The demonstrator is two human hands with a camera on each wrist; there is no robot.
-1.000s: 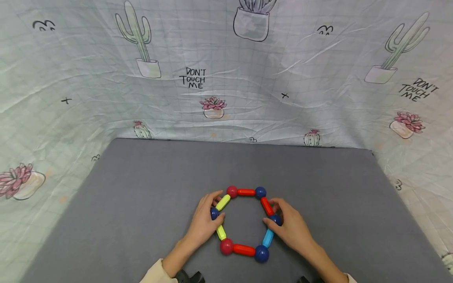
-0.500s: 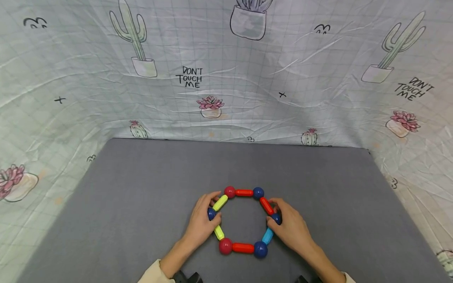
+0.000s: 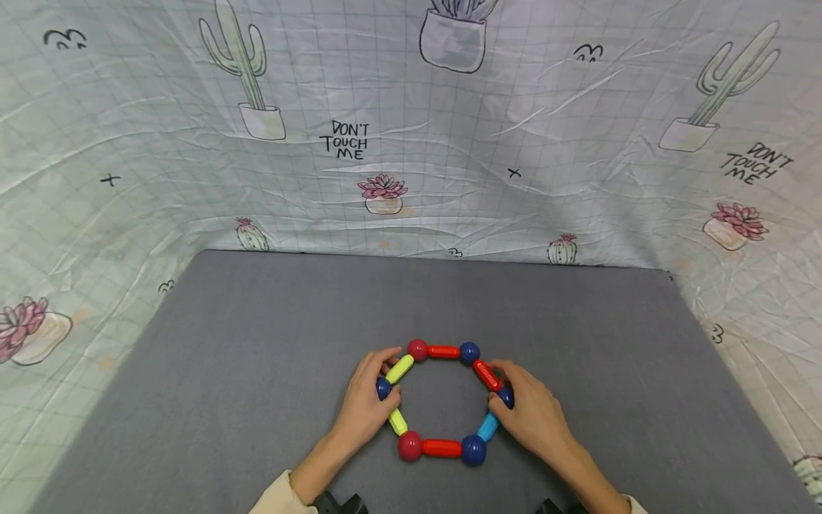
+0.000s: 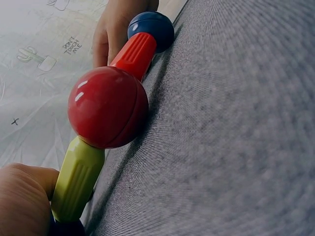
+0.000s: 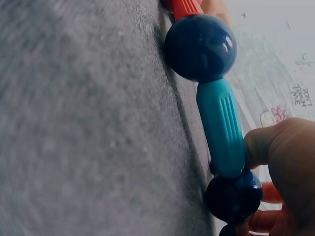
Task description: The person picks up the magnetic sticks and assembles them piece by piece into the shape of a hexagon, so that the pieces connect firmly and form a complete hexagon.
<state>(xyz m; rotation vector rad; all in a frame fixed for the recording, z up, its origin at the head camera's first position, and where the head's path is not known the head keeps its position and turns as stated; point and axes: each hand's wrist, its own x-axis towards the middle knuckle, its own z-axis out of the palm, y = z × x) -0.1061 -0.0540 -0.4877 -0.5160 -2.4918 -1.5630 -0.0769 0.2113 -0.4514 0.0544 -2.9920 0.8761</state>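
Observation:
A six-sided ring of toy magnetic rods and balls lies on the grey tabletop. My left hand [image 3: 364, 400] grips its left blue ball [image 3: 383, 388], thumb inside the ring and fingers outside. Two yellow rods [image 3: 398, 422] run from that ball to a red ball [image 3: 410, 446] in front and another red ball [image 3: 417, 350] behind. On the opposite side my right hand [image 3: 531, 414] holds the right blue ball [image 5: 233, 196] between thumb and fingers. A light blue rod [image 5: 221, 128] and a red rod [image 3: 486, 375] meet there. Red rods [image 3: 442, 448] form the front and back sides.
Grey cloth covers the table [image 3: 289, 321]. A pale curtain [image 3: 449, 143] printed with cacti hangs behind and at both sides. Black objects [image 3: 349, 504], partly cut off, show at the front edge near both wrists.
My right hand has drawn the right blue ball slightly outward, so the ring is a little wider and more even. The left hand keeps its hold. The head view has shifted slightly.

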